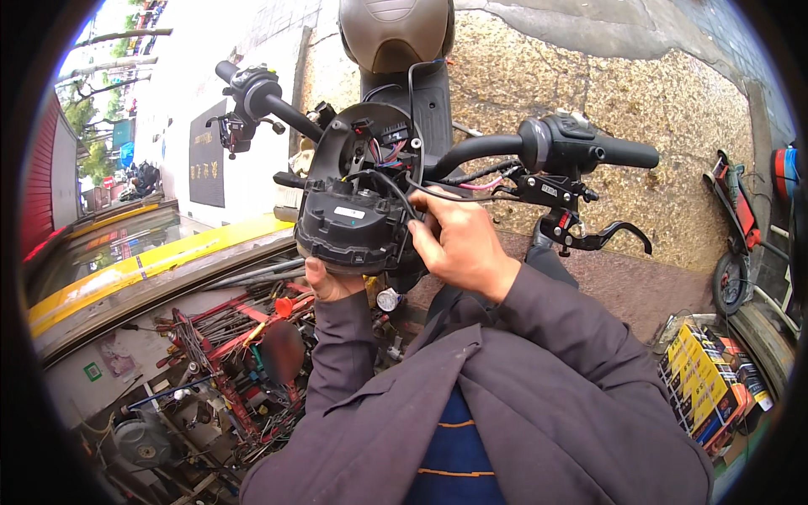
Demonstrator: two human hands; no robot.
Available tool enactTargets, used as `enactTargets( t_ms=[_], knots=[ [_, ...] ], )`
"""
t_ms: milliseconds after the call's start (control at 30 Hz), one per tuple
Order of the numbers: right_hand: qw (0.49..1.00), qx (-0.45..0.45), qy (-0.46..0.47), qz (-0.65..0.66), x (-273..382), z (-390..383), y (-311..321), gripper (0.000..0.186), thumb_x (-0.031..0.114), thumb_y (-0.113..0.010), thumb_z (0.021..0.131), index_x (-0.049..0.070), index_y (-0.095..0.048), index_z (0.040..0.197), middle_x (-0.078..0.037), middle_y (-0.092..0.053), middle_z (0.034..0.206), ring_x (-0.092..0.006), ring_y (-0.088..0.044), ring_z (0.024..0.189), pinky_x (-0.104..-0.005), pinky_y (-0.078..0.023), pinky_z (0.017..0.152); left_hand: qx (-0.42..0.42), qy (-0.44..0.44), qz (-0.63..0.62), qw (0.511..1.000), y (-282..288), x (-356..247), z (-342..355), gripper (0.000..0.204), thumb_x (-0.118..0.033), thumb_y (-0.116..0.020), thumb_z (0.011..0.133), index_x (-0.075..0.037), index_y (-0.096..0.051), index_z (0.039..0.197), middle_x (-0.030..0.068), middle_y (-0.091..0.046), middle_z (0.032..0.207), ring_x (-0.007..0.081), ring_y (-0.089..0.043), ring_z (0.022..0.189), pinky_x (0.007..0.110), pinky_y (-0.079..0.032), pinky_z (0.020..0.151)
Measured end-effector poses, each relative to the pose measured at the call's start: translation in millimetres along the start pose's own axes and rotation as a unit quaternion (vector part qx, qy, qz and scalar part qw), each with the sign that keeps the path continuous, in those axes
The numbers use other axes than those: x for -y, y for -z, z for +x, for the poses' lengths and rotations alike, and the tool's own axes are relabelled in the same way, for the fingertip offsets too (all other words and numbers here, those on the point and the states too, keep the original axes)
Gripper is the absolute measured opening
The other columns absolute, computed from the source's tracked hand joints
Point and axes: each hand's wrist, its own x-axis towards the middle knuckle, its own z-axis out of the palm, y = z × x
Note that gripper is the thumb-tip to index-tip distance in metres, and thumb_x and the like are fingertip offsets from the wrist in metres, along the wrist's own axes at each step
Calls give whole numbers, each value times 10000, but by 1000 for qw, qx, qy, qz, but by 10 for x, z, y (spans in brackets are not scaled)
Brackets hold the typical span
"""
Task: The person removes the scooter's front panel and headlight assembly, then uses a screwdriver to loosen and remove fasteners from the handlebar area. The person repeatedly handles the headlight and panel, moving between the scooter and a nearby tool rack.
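Hands work at the scooter's bars (pixel 471 151): our left hand (pixel 330 282) cups the headlight (pixel 349 225) from six o'clock, fingers curled beneath to carry it, while our right hand (pixel 459 244) at three o'clock pinches its black cable (pixel 396 192).

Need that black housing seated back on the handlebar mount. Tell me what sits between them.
Black cables and coloured wires run across the gap between the black housing and the round mount. The right hand is at those cables.

left hand (pixel 330 282) cups round black plastic headlight housing (pixel 349 225) from 6 o'clock | right hand (pixel 459 244) at its 3 o'clock, fingers on black wires (pixel 396 192) | black scooter handlebar (pixel 480 150) at 12 o'clock
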Motion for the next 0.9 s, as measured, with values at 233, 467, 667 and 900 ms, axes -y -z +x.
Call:
enactTargets(
  t_ms=[233, 467, 667, 900],
  knots=[
    [992, 88, -83, 15, 47, 250, -21, 275, 263, -677, 919, 105, -639, 1140, -153, -686, 903, -289, -682, 836, -371, -512, 747, 21, 10, 0, 1000, -17, -11, -1, 856, -529, -697, 821, -42, -389, 1454, 166, -504, 1398, 335, -530, 1252, 505, -441, 1074],
    [969, 184, -156, 45, -80, 339, -13, 329, 316, -630, 940, 76, -684, 1158, -174, -706, 1057, -309, -673, 1000, -388, -512, 871, 42, 3, -19, 999, -33, -1, -3, 830, -475, -722, 801, -59, -401, 1443, 158, -519, 1376, 328, -545, 1232, 505, -477, 1038],
    [952, 210, -200, 100, -167, 380, -41, 309, 276, -637, 950, 49, -679, 1156, -129, -709, 942, -238, -693, 808, -364, -542, 725, 3, 27, -47, 999, -36, -16, -14, 869, -403, -783, 751, -35, -385, 1430, 136, -552, 1290, 293, -585, 1147, 457, -505, 990],
    [914, 261, -246, 191, -206, 439, -19, 311, 307, -554, 999, 67, -652, 1172, -66, -666, 811, -140, -638, 623, -316, -511, 539, 33, -4, -31, 999, 97, 46, 52, 785, -426, -694, 802, -53, -412, 1432, 136, -551, 1332, 305, -572, 1186, 473, -491, 1011]
  ],
)
